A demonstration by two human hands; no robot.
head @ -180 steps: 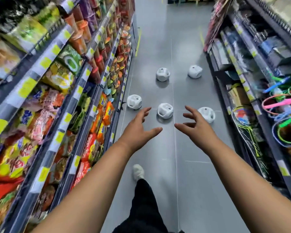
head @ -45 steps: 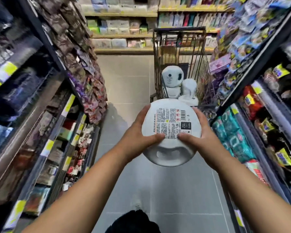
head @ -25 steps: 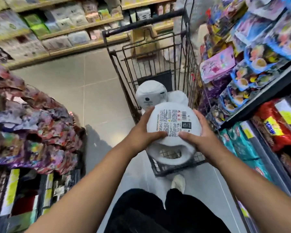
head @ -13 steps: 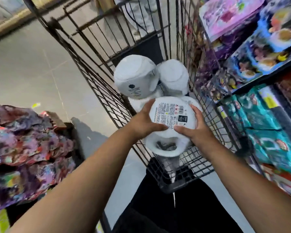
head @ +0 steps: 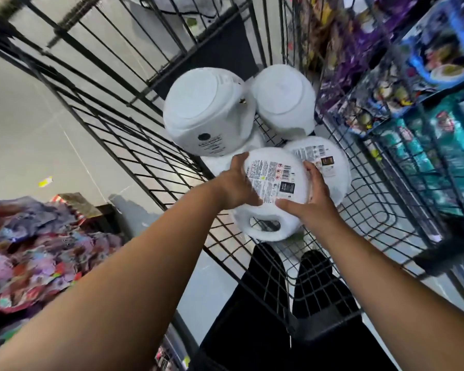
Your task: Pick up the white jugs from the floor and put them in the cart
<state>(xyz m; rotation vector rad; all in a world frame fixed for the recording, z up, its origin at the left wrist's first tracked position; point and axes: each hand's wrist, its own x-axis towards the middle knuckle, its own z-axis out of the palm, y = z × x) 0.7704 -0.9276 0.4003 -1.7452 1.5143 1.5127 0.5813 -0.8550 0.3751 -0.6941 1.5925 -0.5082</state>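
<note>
While both arms reach forward, left hand and right hand clasp the white jug inside the cart.

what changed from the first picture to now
The white plastic jug with the printed label went from the aisle floor into the black wire cart, lowered beside three other white jugs. The left hand and right hand, empty at first, now grip its sides. The grip has stayed two-handed since the carry.

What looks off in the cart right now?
Nothing spilled or damaged. The jugs in the cart lie jumbled: two tipped bottom-up, one flat. Both hands hold a fourth jug, handle toward the camera.
</note>
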